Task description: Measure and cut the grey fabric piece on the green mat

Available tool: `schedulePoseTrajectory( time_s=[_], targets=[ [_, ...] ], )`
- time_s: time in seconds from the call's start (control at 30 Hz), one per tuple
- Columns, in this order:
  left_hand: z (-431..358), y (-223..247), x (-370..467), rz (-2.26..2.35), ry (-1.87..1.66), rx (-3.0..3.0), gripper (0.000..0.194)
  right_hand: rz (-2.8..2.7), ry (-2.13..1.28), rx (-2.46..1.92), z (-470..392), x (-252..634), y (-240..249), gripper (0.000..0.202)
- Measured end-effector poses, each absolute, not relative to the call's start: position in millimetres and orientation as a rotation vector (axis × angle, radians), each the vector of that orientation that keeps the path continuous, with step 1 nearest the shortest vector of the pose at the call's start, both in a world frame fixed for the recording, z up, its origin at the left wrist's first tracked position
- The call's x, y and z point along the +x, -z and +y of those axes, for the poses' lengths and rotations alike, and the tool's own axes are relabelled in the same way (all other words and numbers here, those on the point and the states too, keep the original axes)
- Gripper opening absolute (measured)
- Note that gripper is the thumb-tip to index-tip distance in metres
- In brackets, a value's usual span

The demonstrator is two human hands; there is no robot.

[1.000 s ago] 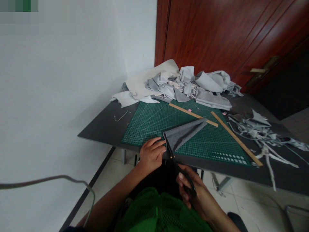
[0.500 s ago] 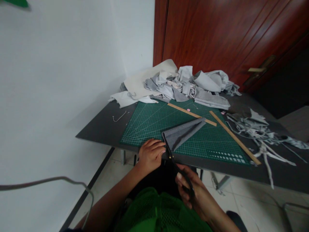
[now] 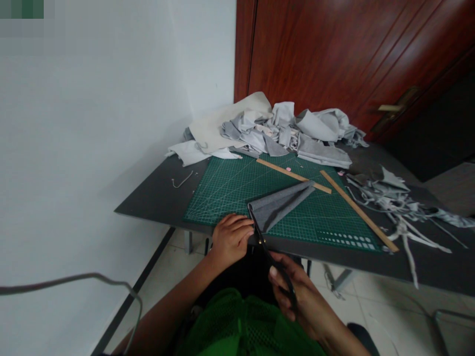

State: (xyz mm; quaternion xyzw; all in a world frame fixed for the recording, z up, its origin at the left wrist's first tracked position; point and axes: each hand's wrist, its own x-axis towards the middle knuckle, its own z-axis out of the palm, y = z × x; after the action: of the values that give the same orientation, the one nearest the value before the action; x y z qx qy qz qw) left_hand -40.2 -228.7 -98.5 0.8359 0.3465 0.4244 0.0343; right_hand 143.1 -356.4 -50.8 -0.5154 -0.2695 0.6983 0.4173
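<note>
Diagonally, black scissors [image 3: 265, 249], blades [image 3: 256, 227] pointing forward-left, handles [image 3: 291, 290] back-right.

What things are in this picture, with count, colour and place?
table: one, dark grey, centre
mat: one, green, on table
folded fabric: one, grey, on mat
scissors: one, black, folded fabric's left edge
rulers: two, tan, mat's back and right
fabric pile: one, white and grey, table's back
scraps: many, grey, table's right
thread: one, pale, table's left
bits: two, pink, near rulers
door: one, brown, back
handle: one, brass, on door
wall: one, white, left
cable: one, grey, lower left
garment: one, green, bottom
left grip: one, beside scissors' blades
right grip: one, holding scissors
</note>
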Motion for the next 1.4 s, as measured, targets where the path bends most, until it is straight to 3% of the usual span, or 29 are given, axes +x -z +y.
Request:
schedulePoseTrajectory(
  time_s=[0.9,1.2,1.4],
  targets=[
    [-234.8,80.1,-43.4,1.146,-1.186,2.373,0.012,-0.475,-1.826,-1.14,-348.8,150.9,64.7,0.06],
    [-201.7,67.3,-16.6,1.525,-0.998,2.355,0.036,-0.376,-1.893,-1.028,-354.7,167.3,73.4,0.061],
    [-172.3,60.9,2.6,1.14,-0.885,2.657,0.038,-0.283,-2.036,-0.876,-350.9,180.2,77.1,0.056]
  ],
)
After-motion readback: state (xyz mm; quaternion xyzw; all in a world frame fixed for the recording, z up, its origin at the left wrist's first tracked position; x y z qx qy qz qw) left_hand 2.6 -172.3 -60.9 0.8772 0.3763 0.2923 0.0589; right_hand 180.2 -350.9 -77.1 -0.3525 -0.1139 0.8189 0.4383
